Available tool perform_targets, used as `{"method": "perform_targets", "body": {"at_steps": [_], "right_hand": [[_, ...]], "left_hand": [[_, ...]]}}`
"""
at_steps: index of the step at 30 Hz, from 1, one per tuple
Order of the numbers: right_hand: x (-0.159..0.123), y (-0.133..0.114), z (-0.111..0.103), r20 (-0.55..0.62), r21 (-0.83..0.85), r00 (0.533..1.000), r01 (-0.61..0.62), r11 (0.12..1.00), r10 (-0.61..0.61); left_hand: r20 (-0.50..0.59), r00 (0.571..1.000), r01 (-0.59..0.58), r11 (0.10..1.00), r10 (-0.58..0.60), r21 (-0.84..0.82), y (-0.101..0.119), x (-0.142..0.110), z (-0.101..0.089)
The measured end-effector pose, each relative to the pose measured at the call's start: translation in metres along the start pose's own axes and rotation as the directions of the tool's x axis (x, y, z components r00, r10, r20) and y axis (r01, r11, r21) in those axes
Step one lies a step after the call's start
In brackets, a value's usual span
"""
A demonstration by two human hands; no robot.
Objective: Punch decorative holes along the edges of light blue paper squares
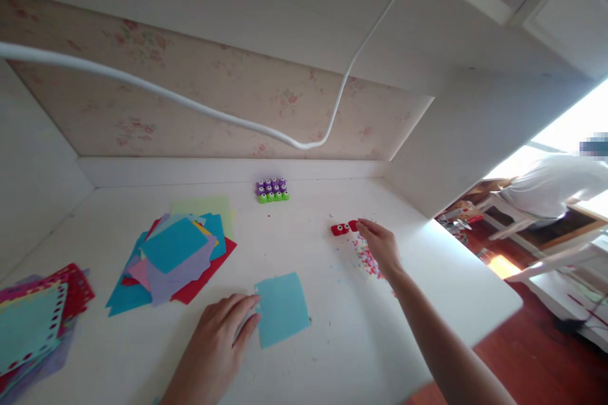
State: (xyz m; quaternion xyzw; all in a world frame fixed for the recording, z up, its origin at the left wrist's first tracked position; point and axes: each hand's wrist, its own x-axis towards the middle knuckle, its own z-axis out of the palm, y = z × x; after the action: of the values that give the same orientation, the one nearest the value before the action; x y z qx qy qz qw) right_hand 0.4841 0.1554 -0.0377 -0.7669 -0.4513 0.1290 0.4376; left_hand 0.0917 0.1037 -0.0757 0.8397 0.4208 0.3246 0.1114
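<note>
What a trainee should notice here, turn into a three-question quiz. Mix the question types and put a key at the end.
1. Which hand is at the holed edge of the light blue sheet?
2. True or false: the loose paper dots lie to the left of the light blue sheet.
3. In the cluster of small blocks near the back of the table, what colour is the front row?
A) red
B) green
C) yellow

Key:
1. The left hand.
2. False: they lie to its right, by the right hand.
3. B
</note>
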Motion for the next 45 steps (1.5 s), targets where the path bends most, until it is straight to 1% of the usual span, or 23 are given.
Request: {"method": "perform_targets", "body": {"at_steps": [2, 4, 8, 11, 16, 19, 21, 23, 25, 27, 29, 32, 35, 37, 40, 42, 45], "right_hand": [[0.018, 0.013, -0.003, -0.001, -0.057, 0.999, -0.037, 0.998, 0.037], [0.027, 0.021, 0.000, 0.010, -0.109, 0.998, -0.059, 0.992, 0.060], [0.029, 0.031, 0.012, 0.038, -0.177, 0.997, -0.065, 0.982, 0.072], [0.027, 0.033, 0.016, 0.046, -0.202, 0.996, -0.062, 0.977, 0.072], [0.026, 0.028, 0.007, 0.021, -0.225, 0.999, -0.042, 0.973, 0.048], [0.029, 0.017, 0.005, -0.008, -0.224, 1.000, 0.014, 0.975, -0.016], [0.031, 0.004, 0.012, 0.004, -0.208, 0.996, 0.084, 0.974, -0.085], [0.032, -0.010, 0.028, 0.069, -0.174, 0.984, 0.177, 0.969, -0.167], [0.030, -0.026, 0.052, 0.177, -0.129, 0.952, 0.275, 0.953, -0.251], [0.026, -0.044, 0.082, 0.288, -0.094, 0.900, 0.366, 0.926, -0.327], [0.022, -0.062, 0.113, 0.374, -0.080, 0.842, 0.447, 0.891, -0.389], [0.017, -0.093, 0.153, 0.446, -0.102, 0.773, 0.545, 0.832, -0.451], [0.017, -0.123, 0.183, 0.491, -0.155, 0.729, 0.612, 0.776, -0.477], [0.019, -0.139, 0.197, 0.509, -0.211, 0.725, 0.628, 0.749, -0.464], [0.023, -0.154, 0.212, 0.511, -0.306, 0.752, 0.612, 0.730, -0.417], [0.024, -0.158, 0.217, 0.510, -0.345, 0.765, 0.600, 0.721, -0.393], [0.022, -0.159, 0.219, 0.511, -0.358, 0.770, 0.595, 0.720, -0.382]], "left_hand": [[0.006, 1.000, -0.008, 1.000, 0.008, 0.013, 0.002, 0.002, 0.000], [0.015, 1.000, -0.002, 1.000, 0.002, 0.026, 0.003, 0.004, -0.001], [0.029, 0.999, 0.014, 1.000, -0.015, 0.020, 0.003, 0.006, -0.002], [0.038, 0.999, 0.023, 1.000, -0.024, 0.008, 0.002, 0.005, -0.002], [0.069, 0.997, 0.032, 0.999, -0.032, 0.000, 0.002, 0.005, -0.002], [0.082, 0.996, 0.035, 0.999, -0.034, -0.007, 0.005, 0.005, -0.004], [0.089, 0.995, 0.038, 0.999, -0.036, -0.020, 0.008, 0.006, -0.006], [0.100, 0.994, 0.038, 0.998, -0.033, -0.041, 0.010, 0.006, -0.007], [0.125, 0.992, 0.025, 0.998, -0.017, -0.062, 0.012, 0.006, -0.007], [0.152, 0.988, 0.011, 0.997, 0.000, -0.073, 0.013, 0.006, -0.007], [0.169, 0.986, 0.004, 0.997, 0.010, -0.080, 0.014, 0.006, -0.008], [0.194, 0.981, -0.006, 0.994, 0.028, -0.109, 0.017, 0.006, -0.012], [0.216, 0.975, -0.029, 0.990, 0.058, -0.137, 0.022, 0.008, -0.015], [0.232, 0.969, -0.049, 0.989, 0.080, -0.138, 0.025, 0.009, -0.016], [0.259, 0.959, -0.085, 0.989, 0.115, -0.123, 0.027, 0.007, -0.014], [0.277, 0.952, -0.104, 0.989, 0.130, -0.105, 0.027, 0.006, -0.012], [0.311, 0.941, -0.112, 0.991, 0.130, -0.078, 0.025, 0.005, -0.009]]}}
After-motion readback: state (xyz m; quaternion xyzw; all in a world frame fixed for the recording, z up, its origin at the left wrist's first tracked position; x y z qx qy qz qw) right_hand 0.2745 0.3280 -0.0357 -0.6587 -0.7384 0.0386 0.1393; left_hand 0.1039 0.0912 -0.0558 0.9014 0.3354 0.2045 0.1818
